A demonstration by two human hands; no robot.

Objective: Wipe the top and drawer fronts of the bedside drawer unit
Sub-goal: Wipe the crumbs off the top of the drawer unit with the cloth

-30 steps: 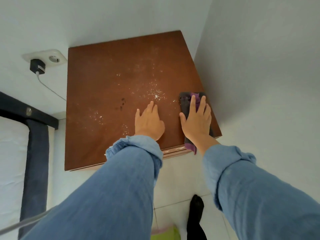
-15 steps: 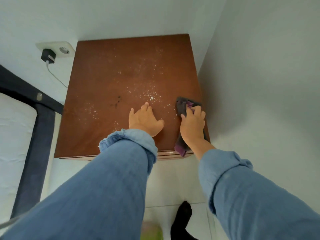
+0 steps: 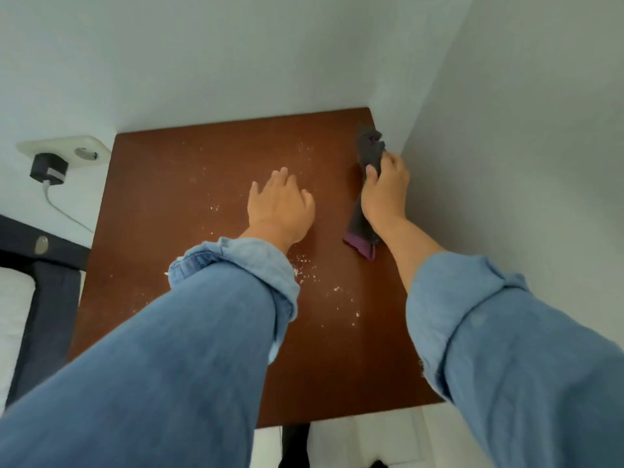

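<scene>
Bedside drawer unit [image 3: 216, 184] stands in the corner of the room, with its far edge against the far wall and its right edge just beside the right wall; only its brown top is seen from above, and the drawer fronts are hidden. White crumbs [image 3: 305, 261] lie scattered on the top, mostly in the middle and toward the near right part. The cloth [image 3: 366, 194], dark grey with a purple edge, lies on the top along its right edge; its long axis runs from near to far, the grey end pointing to the far right corner and the purple end pointing to the near side. The right hand [image 3: 385, 194] presses on the middle of the cloth, fingers curled and closed around it, the thumb on its left side. The left hand [image 3: 278, 207] rests flat on the middle of the top, palm down, fingers together and holding nothing, just left of the cloth but apart from it. Both arms wear blue sleeves [image 3: 233, 288] rolled at the wrist. On the far wall at the left a white socket [image 3: 67, 148] carries a black charger [image 3: 47, 168] with a white cable
</scene>
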